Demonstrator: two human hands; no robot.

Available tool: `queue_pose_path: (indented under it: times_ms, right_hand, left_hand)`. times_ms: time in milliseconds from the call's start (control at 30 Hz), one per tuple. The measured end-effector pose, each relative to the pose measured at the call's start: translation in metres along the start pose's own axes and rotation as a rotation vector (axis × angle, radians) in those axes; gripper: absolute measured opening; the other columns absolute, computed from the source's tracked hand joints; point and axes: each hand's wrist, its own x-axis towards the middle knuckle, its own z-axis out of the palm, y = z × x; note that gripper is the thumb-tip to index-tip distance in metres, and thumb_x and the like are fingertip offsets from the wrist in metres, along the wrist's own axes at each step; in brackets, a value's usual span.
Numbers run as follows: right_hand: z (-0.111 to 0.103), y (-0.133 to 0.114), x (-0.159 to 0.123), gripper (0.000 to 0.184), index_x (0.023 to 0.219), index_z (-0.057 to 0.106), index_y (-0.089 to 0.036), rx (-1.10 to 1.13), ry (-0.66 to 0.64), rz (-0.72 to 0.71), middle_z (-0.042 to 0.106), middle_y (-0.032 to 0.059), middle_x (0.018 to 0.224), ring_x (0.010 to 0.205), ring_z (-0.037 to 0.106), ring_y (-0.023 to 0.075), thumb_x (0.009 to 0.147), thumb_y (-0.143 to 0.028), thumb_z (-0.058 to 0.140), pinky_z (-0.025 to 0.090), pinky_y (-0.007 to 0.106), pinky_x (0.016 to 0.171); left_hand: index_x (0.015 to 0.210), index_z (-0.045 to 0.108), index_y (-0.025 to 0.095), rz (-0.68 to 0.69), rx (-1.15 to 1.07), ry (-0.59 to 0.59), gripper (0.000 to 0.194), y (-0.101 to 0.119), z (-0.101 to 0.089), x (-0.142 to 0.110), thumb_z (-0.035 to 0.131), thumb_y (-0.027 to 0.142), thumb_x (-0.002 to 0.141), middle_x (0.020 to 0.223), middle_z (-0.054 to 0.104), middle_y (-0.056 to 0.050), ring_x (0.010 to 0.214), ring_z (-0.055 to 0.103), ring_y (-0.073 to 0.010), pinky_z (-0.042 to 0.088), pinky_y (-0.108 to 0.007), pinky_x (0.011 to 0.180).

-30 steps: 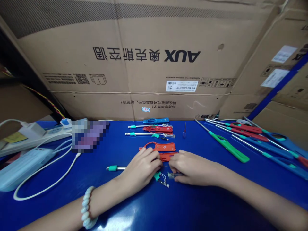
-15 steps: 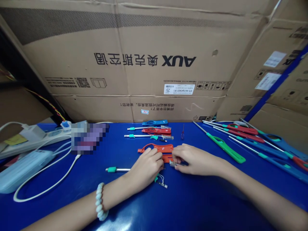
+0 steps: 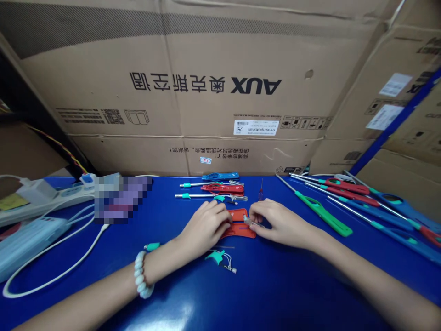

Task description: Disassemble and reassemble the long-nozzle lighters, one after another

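My right hand (image 3: pixel 270 218) is closed, pinching a small clear lighter fuel tank (image 3: pixel 248 222) over the right end of two orange lighter shell halves. The farther orange shell half (image 3: pixel 239 214) and the nearer one (image 3: pixel 246 231) lie side by side. Bent fingers of my left hand (image 3: pixel 207 224) close on the left part of the shells and hide it. Below that hand lie a green trigger (image 3: pixel 216 257) and a small igniter (image 3: pixel 230 267) with white wires. A metal tube's green end (image 3: pixel 152 247) shows beside my left wrist.
Behind the hands lie red lighter shells (image 3: pixel 227 189), blue shells (image 3: pixel 220 176) and metal tubes (image 3: pixel 203 196). A small screwdriver (image 3: pixel 261 195) stands at centre back. Several long lighters (image 3: pixel 324 214) lie on the right. A power strip, power bank (image 3: pixel 32 243) and cable occupy the left; cardboard walls the back.
Both hands have shifted slightly away from me, the right one still with the fuel tank. The nearer orange shell half now shows farther right, and more of the green trigger is uncovered.
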Motion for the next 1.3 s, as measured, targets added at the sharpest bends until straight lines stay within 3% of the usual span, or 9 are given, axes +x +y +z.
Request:
queue_pose_path:
  times_ms: [233, 567, 867, 967, 1100, 1300]
  right_hand:
    - [-0.005, 0.005, 0.000, 0.008, 0.076, 0.052, -0.018, -0.038, -0.005, 0.021, 0.059, 0.0006, 0.073, 0.070, 0.054, 0.0161, 0.083, -0.017, 0.056, 0.036, 0.027, 0.067]
    - [-0.009, 0.004, -0.002, 0.007, 0.077, 0.052, -0.018, -0.041, 0.025, -0.004, 0.059, 0.0008, 0.073, 0.071, 0.054, 0.0163, 0.083, -0.017, 0.056, 0.036, 0.028, 0.069]
    - [-0.010, -0.001, -0.004, 0.004, 0.080, 0.055, -0.018, -0.005, 0.108, -0.004, 0.061, 0.0009, 0.071, 0.071, 0.058, 0.0173, 0.083, -0.015, 0.057, 0.039, 0.028, 0.068]
    - [-0.006, -0.004, -0.004, 0.004, 0.082, 0.054, -0.018, 0.057, 0.137, -0.014, 0.061, 0.0003, 0.072, 0.069, 0.058, 0.0164, 0.084, -0.016, 0.057, 0.039, 0.028, 0.068]
    - [0.011, -0.009, -0.003, 0.005, 0.083, 0.051, -0.019, 0.119, 0.199, -0.058, 0.060, -0.0007, 0.073, 0.067, 0.056, 0.0149, 0.085, -0.019, 0.055, 0.039, 0.030, 0.071]
    - [0.044, -0.019, -0.004, 0.003, 0.088, 0.048, -0.019, 0.146, 0.374, -0.162, 0.058, 0.0017, 0.075, 0.066, 0.050, 0.0156, 0.089, -0.021, 0.050, 0.039, 0.028, 0.064]
  left_hand:
    - [0.090, 0.066, 0.017, 0.088, 0.051, -0.032, 0.011, -0.021, 0.010, 0.035, 0.056, 0.012, 0.090, 0.090, 0.062, -0.003, 0.084, 0.051, -0.0193, 0.035, -0.030, 0.073]
    - [0.076, 0.061, 0.013, 0.129, -0.012, -0.037, 0.015, -0.022, 0.013, 0.044, 0.054, 0.003, 0.085, 0.082, 0.063, -0.006, 0.082, 0.052, -0.0211, 0.034, -0.033, 0.074]
    - [0.084, 0.052, 0.015, -0.047, -0.411, 0.088, 0.010, -0.004, -0.005, 0.022, 0.045, 0.012, 0.091, 0.078, 0.062, -0.001, 0.072, 0.058, -0.0135, 0.045, -0.023, 0.065]
    - [0.084, 0.055, 0.014, -0.169, -0.739, 0.113, 0.008, 0.004, -0.006, 0.007, 0.050, 0.019, 0.088, 0.076, 0.059, -0.001, 0.069, 0.056, -0.0129, 0.045, -0.022, 0.064]
    - [0.082, 0.060, 0.013, -0.295, -1.022, 0.113, 0.016, 0.010, -0.005, -0.008, 0.057, 0.029, 0.084, 0.075, 0.058, -0.001, 0.066, 0.052, -0.0123, 0.042, -0.023, 0.061]
    - [0.083, 0.065, 0.013, -0.410, -1.177, 0.168, 0.025, 0.013, -0.003, -0.018, 0.069, 0.036, 0.076, 0.072, 0.060, -0.002, 0.061, 0.052, -0.0121, 0.042, -0.023, 0.058]
